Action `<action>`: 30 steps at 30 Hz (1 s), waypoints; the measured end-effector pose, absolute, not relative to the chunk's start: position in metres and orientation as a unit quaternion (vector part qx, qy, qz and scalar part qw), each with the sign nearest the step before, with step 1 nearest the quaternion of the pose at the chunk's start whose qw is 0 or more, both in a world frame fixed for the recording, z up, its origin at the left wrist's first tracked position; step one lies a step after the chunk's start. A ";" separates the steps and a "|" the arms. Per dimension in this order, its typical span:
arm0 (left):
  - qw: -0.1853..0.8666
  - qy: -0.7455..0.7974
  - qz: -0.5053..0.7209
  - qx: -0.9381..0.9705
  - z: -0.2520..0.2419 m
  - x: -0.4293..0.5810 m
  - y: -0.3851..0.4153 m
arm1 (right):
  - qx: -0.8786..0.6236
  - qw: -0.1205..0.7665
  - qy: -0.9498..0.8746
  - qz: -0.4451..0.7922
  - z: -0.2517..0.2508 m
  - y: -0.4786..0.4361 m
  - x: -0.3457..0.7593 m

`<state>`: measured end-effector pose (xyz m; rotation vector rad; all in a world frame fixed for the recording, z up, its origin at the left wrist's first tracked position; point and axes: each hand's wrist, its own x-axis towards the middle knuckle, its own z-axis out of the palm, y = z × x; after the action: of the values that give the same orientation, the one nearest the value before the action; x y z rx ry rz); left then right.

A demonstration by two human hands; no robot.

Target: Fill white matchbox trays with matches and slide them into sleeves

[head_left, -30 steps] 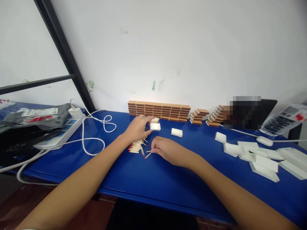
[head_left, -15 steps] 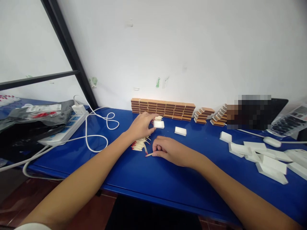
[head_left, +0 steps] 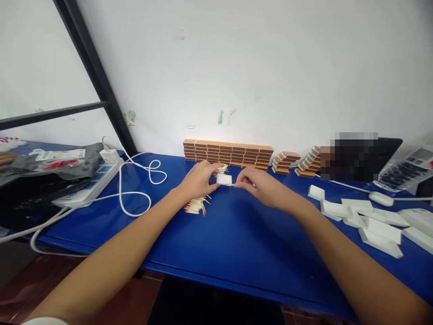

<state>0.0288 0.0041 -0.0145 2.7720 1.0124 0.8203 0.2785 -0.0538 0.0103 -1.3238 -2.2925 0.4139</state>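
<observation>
My left hand (head_left: 201, 178) has its thumb and fingers closed around the left end of a small white matchbox tray (head_left: 224, 179). Between the thumb and fingertips of my right hand (head_left: 259, 186) is a matchstick (head_left: 232, 184), lying across the tray's near edge. Whether it touches the tray I cannot tell. A pile of red-tipped matches (head_left: 194, 206) lies just below my left wrist. Behind the tray a second heap of matches (head_left: 223, 169) shows, partly covered by my left fingers.
Stacked matchbox sleeves (head_left: 230, 153) line the wall, with two smaller leaning stacks (head_left: 285, 162) to their right. Loose white trays (head_left: 368, 221) are heaped at the right, near a dark tablet (head_left: 365, 160). White cables (head_left: 135, 194) and a power strip (head_left: 91, 180) lie at the left.
My right hand has moved up and right from beside the match pile to the tray, carrying a matchstick. It now hides the second white tray. My left hand stays in place.
</observation>
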 end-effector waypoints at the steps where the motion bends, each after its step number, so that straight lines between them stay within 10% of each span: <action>1: 0.047 0.326 0.269 0.905 -0.014 0.030 0.003 | -0.490 0.238 -0.830 0.119 0.008 -0.049 0.283; 20: 0.106 0.321 0.283 0.897 -0.014 0.037 -0.004 | -0.511 0.158 -0.843 0.058 -0.008 -0.050 0.272; 30: 0.151 0.329 0.199 0.911 -0.006 0.041 -0.017 | -0.519 0.284 -0.797 0.119 -0.007 -0.004 0.266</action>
<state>0.0407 -0.0166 -0.0059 2.6151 0.9462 0.5718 0.2658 -0.0040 -0.0075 -1.3884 -2.1336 0.3186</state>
